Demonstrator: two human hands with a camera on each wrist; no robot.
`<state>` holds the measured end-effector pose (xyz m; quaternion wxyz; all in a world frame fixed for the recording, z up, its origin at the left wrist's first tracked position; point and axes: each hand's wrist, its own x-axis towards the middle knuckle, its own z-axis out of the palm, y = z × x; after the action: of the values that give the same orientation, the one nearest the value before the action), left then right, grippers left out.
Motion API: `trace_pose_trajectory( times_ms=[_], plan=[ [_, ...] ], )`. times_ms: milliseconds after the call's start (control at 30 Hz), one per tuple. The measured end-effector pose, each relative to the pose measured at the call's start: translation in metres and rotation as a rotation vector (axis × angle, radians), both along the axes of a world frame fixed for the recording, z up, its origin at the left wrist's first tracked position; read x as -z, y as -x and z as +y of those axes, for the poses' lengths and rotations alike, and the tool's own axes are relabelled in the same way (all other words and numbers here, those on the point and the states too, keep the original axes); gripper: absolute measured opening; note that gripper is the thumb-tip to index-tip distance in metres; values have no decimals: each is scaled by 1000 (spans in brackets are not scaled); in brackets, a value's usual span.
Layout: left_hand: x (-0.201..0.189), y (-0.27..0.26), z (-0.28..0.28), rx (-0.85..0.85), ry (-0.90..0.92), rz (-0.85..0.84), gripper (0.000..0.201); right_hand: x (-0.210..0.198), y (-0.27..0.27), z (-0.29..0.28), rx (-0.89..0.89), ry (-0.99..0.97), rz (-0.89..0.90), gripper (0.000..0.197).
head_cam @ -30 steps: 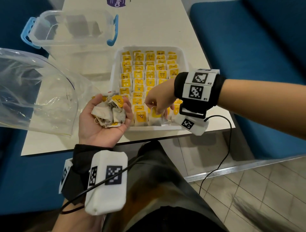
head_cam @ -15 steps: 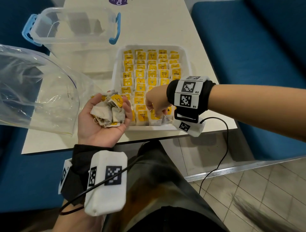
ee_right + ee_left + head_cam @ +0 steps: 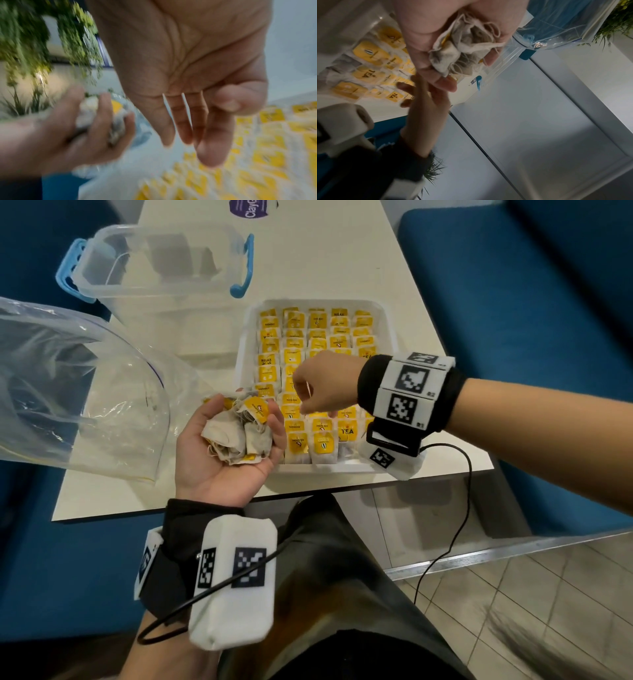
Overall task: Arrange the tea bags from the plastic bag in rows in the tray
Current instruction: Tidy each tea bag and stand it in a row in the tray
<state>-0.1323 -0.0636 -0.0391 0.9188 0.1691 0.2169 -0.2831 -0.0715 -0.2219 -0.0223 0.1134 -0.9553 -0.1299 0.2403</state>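
Here, left hand palm up at the table edge, fingers curled round loose tea bags, right hand over the tray, fingers relaxed, empty, plastic bag left.

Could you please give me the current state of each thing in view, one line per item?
left hand: palm up, cupping loose tea bags
loose tea bags: crumpled pile in the palm
right hand: empty, fingers relaxed, above the tray
tray: nearly full of tea bags in rows
plastic bag: open, lying on the table
clear container: lidless
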Motion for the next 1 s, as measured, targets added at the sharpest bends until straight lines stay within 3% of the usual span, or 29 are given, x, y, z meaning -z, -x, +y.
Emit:
trace_pose_trajectory(
  times_ms=[133, 300, 533, 800, 1000],
  plan=[
    [-1, 0, -2, 36, 29, -24, 33, -27, 12, 2, 45, -269, -271, 28],
    [-3, 2, -6, 56, 11, -43, 32, -49, 31, 4, 22, -537, -179, 28],
    [-3, 4, -15, 18, -60, -96, 28, -42, 43, 4, -3, -370, -189, 30],
    [0, 5, -17, 82, -53, -104, 28, -41, 46, -1, 43, -388, -198, 15],
    [-2, 3, -17, 79, 2, -53, 50, -47, 44, -9, 99, -468, -242, 15]
  ],
)
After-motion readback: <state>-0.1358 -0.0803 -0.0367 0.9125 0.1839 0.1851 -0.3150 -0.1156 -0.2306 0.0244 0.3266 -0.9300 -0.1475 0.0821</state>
